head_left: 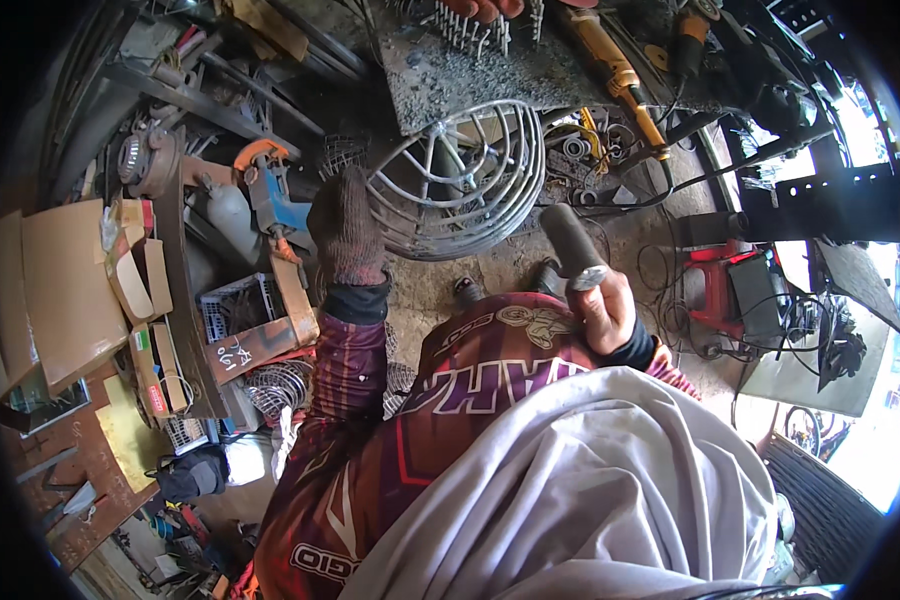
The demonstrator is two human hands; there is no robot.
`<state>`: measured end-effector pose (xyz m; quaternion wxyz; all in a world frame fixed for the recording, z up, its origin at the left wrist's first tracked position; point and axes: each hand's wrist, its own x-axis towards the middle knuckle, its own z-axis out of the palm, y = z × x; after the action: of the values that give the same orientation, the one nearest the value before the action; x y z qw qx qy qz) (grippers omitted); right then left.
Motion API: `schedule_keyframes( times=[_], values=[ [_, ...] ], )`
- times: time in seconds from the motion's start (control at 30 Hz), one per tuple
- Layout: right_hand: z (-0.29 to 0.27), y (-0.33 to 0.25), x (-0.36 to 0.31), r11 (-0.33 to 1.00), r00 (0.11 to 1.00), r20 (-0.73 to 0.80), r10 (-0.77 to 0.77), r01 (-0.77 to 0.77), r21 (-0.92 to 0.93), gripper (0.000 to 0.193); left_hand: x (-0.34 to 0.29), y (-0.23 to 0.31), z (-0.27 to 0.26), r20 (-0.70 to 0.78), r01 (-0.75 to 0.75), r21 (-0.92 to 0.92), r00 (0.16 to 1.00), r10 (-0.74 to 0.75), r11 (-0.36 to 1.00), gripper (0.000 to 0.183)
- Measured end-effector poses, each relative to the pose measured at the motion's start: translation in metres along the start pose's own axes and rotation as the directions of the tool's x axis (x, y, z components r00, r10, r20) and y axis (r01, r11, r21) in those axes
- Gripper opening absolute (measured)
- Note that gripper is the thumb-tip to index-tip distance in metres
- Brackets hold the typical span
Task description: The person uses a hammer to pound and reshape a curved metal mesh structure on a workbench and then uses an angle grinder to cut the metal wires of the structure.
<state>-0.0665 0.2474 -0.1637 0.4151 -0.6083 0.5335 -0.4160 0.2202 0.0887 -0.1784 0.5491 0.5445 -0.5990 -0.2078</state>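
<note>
A round cage of bent metal rods (pixel 515 185), like a fan guard, is tilted below the edge of the dark worktable (pixel 440 85). My left hand (pixel 350 235), in a dark knitted glove, is closed at the cage's left rim; its fingertips are partly hidden. In my bare right hand (pixel 610 312) is a thick dark metal cylinder (pixel 568 240) with a flat, shiny end near my thumb. It points up and away from me, apart from the cage.
Another person's fingers (pixel 485 9) touch several upright metal rods (pixel 470 35) on the worktable. A yellow power tool (pixel 605 65) with a cable lies to their right. Cardboard boxes (pixel 75 290) and a blue-orange tool (pixel 273 195) are left. A red-framed machine (pixel 715 290) with loose cables is right.
</note>
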Motion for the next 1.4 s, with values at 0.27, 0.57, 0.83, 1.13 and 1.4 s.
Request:
schedule_keyframes(
  times=[0.27, 0.57, 0.83, 1.13, 1.4],
  values=[
    [0.012, -0.001, 0.001, 0.992, 0.994, -0.015, 0.107, -0.108, -0.066, 0.051, 0.001, -0.019, -0.015, -0.011, -0.206, 0.151, 0.978, 0.210, 0.967, 0.020],
    [0.021, -0.037, 0.035, 0.886, 0.973, 0.048, -0.228, 0.228, -0.404, 0.046, 0.009, 0.063, -0.024, 0.182, -0.411, 0.207, 0.908, 0.378, 0.888, 0.020],
    [0.028, -0.039, 0.046, 0.828, 0.996, 0.028, -0.079, 0.081, -0.555, 0.041, 0.010, 0.079, -0.029, 0.330, -0.507, 0.369, 0.855, 0.400, 0.779, 0.019],
    [0.019, -0.053, 0.038, 0.808, 0.905, 0.058, -0.422, 0.405, -0.428, 0.051, 0.012, 0.069, -0.021, 0.313, -0.516, 0.280, 0.846, 0.431, 0.810, 0.024],
    [0.017, -0.054, 0.034, 0.928, 0.985, -0.001, -0.173, 0.163, -0.334, 0.054, 0.016, 0.069, -0.012, 0.311, -0.319, 0.205, 0.918, 0.247, 0.926, 0.024]
  ],
)
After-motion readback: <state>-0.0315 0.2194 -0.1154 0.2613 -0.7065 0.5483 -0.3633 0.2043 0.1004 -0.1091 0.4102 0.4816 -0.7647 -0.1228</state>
